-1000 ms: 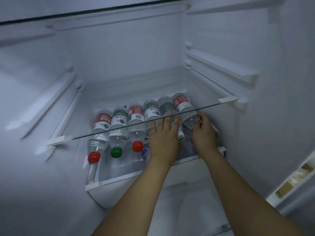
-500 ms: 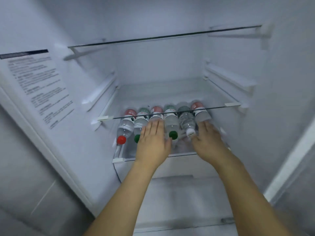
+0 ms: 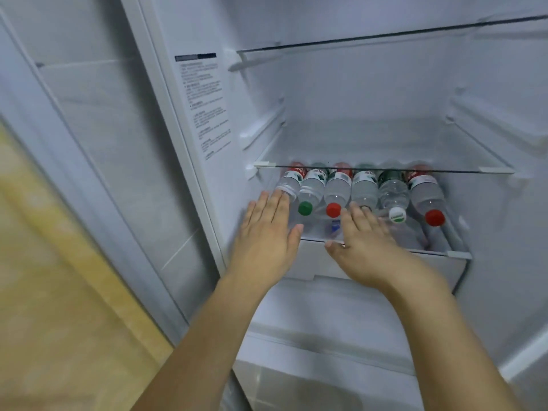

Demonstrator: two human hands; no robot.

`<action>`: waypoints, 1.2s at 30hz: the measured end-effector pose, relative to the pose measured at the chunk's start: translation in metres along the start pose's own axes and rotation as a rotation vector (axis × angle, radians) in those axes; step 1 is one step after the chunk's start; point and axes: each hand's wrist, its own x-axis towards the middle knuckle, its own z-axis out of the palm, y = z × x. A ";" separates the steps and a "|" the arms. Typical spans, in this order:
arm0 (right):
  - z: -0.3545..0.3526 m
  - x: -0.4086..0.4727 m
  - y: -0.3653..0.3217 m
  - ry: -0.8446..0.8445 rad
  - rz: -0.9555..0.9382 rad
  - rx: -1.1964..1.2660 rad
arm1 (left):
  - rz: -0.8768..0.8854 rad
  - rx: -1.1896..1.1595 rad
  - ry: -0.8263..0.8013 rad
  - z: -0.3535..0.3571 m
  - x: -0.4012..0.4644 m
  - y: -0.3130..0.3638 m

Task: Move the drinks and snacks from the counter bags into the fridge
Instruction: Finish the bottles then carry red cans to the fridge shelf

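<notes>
Bottles (image 3: pixel 363 189): six lie side by side, caps outward, on the fridge shelf (image 3: pixel 458 254). Left hand (image 3: pixel 265 234) and right hand (image 3: pixel 366 240) hover flat at the front, fingers straight, holding nothing. Snacks and bags out of view; remainder unknown.

The six water bottles (image 3: pixel 364 191) were clear, ribbed plastic with glossy printed labels and smooth plastic caps (red, green and one white). Above them the shelf (image 3: pixel 385 170) was transparent glass with white plastic end clips. The fridge walls (image 3: pixel 341 93) looked smooth, faintly glossy white plastic, and a printed paper-like sticker (image 3: pixel 204 105) lay matt on the left wall
</notes>
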 end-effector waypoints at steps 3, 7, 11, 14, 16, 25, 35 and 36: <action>-0.003 -0.008 -0.018 -0.009 -0.023 -0.025 | -0.008 0.014 0.014 -0.016 -0.011 -0.006; -0.008 -0.016 -0.036 -0.009 -0.026 -0.043 | -0.011 0.014 0.020 -0.034 -0.022 -0.018; -0.008 -0.020 -0.053 -0.033 -0.054 -0.065 | -0.019 0.004 0.043 -0.044 -0.034 -0.024; -0.010 -0.021 -0.063 -0.049 -0.090 -0.093 | -0.048 -0.004 0.041 -0.055 -0.046 -0.027; -0.011 -0.022 -0.069 -0.058 -0.118 -0.095 | -0.065 0.016 0.032 -0.063 -0.054 -0.030; -0.005 -0.038 -0.110 -0.124 -0.351 -0.080 | -0.286 0.130 0.063 -0.112 -0.108 -0.032; 0.005 -0.078 -0.178 -0.176 -0.630 -0.070 | -0.580 0.273 0.071 -0.163 -0.198 -0.039; 0.006 -0.083 -0.185 -0.179 -0.653 -0.065 | -0.595 0.282 0.080 -0.168 -0.207 -0.039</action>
